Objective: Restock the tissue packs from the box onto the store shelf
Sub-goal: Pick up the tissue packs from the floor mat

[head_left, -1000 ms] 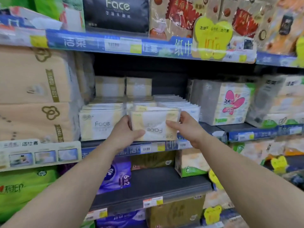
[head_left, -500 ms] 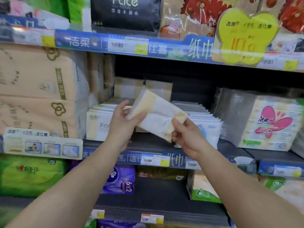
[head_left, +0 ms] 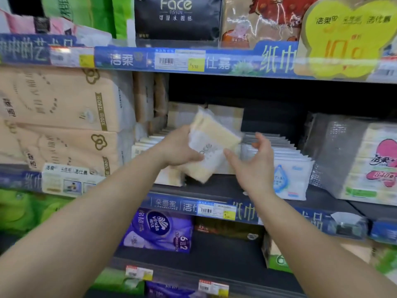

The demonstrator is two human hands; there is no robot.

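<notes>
While it is tilted on one corner above the middle shelf [head_left: 214, 190], the tissue pack [head_left: 209, 145] is gripped along its left edge by the left hand [head_left: 178, 147], whose fingers are closed round it. Just right of the pack, the right hand [head_left: 254, 163] is held open with fingers spread, nothing in its grasp. Rows of standing packs [head_left: 279, 160] are seen behind and right of the held pack. Large beige bundles [head_left: 60, 117] are stacked well to its left, and a purple pack [head_left: 159, 231] is shelved below it.
</notes>
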